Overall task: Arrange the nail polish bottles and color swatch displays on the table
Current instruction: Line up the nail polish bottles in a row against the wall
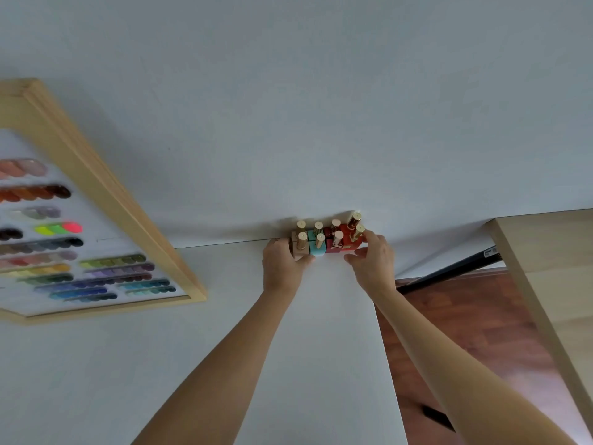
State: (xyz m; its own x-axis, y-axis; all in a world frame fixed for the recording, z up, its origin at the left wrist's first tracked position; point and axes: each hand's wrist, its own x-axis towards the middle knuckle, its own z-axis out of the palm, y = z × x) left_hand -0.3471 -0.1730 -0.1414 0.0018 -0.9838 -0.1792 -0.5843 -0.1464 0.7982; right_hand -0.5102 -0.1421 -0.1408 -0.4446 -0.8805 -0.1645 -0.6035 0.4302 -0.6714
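Several square nail polish bottles [327, 240] with gold caps stand in a tight block at the far edge of the white table [192, 364], against the wall. They are beige, turquoise, dark red and orange-red. My left hand [282, 264] presses on the beige bottle at the block's left end. My right hand [373, 256] cups the orange-red bottles at the right end. A wooden-framed color swatch display [96, 239] leans at the left, showing rows of painted nail tips.
The table's right edge runs down from the bottles, with a red-brown wood floor [481, 332] beyond it. A light wooden tabletop [552, 268] stands at the right. A black bar [455, 268] lies under it.
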